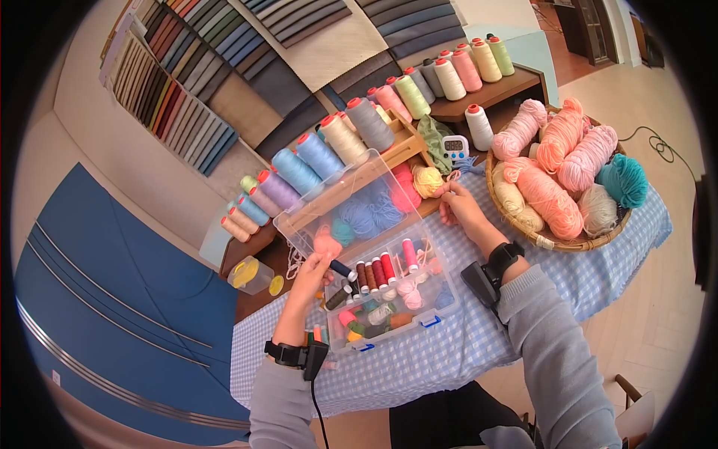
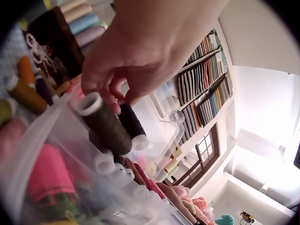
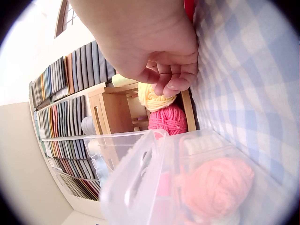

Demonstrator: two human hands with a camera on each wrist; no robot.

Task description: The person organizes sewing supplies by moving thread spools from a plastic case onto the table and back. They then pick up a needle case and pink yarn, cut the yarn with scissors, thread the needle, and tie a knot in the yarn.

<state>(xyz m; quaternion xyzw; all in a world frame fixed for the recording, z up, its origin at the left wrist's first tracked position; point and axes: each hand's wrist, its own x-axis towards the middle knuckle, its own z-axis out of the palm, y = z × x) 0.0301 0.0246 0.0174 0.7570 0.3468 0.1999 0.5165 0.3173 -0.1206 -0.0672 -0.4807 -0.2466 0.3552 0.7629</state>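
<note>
My left hand [image 1: 310,271] pinches one end of a dark navy spool [image 1: 342,270] at the left end of the clear box [image 1: 441,280]. In the left wrist view, an olive spool [image 2: 105,124] stands in front of that dark spool [image 2: 132,123], partly covering my fingertips. Brown and red spools lie in a row beside it. My right hand [image 1: 462,208] is beyond the box's right side, by the yellow yarn ball [image 1: 428,182]. In the right wrist view its fingers [image 3: 176,77] hang loosely curled, with nothing visible in them, and overlap the yellow ball [image 3: 154,97].
The box's clear lid [image 1: 374,198] stands raised at the back, before a wooden rack [image 1: 407,142] and thread cones. A wicker basket [image 1: 550,241] of yarn is at the right on the checked cloth [image 1: 479,329]. A small yellow-lidded tub [image 1: 250,275] stands left.
</note>
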